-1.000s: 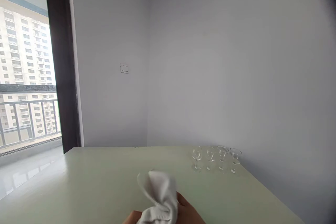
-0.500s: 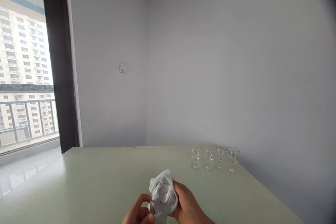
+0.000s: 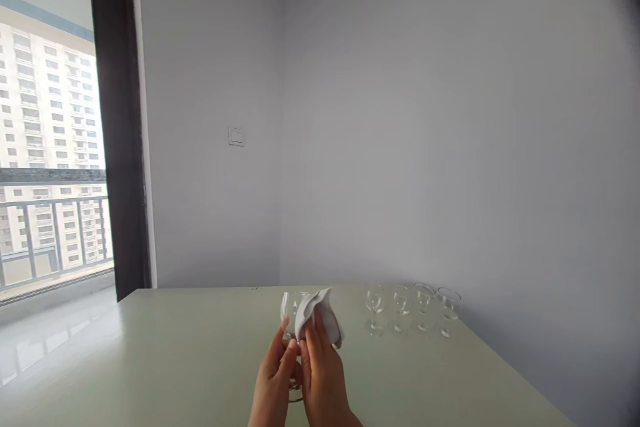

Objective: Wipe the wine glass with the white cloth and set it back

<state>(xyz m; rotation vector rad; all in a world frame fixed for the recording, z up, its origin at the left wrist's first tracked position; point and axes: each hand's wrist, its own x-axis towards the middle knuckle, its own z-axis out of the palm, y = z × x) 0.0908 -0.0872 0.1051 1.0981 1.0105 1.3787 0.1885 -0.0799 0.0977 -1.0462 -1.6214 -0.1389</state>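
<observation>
A clear stemmed glass (image 3: 289, 310) stands upright above the pale green table (image 3: 175, 360), gripped low on its bowl by my left hand (image 3: 273, 380). My right hand (image 3: 324, 377) holds a white cloth (image 3: 320, 313) that is pressed against the glass's rim and right side. Both hands are close together near the table's front middle. The stem and foot are mostly hidden behind my fingers.
Several clear stemmed glasses (image 3: 410, 307) stand in a row at the table's back right, near the grey wall. A dark window frame (image 3: 117, 147) and a balcony railing lie to the left. A wall switch (image 3: 237, 137) is on the back wall.
My hands have risen and moved away from me. The glass was wrapped in the cloth; now it is upright and largely uncovered, with the cloth at its rim.
</observation>
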